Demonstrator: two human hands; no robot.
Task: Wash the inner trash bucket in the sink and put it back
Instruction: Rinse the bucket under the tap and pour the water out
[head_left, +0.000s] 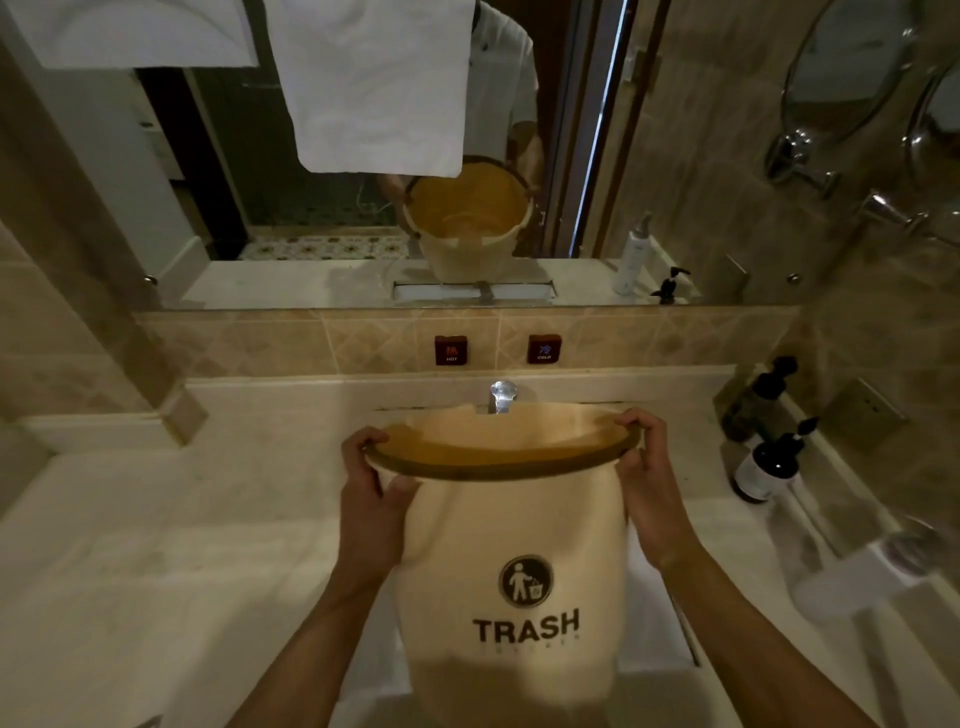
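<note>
Pale marble counter (156, 519) spans scene left to right, glossy, faintly veined, raised ledge (311, 395) along far edge under tiled backsplash. Sink (649, 597) set in counter at centre, mostly hidden. Chrome faucet (502, 395) on far ledge, centre, spout toward sink. Right side of counter: dark pump bottle (763, 467) with pale label, near; second dark pump bottle (758, 400) just behind it, farther, by right wall. Glass tumbler (909, 551) near right, blurred. Left stretch of counter bare marble.

Sink (654, 644) mostly behind bucket (511, 545)
</note>
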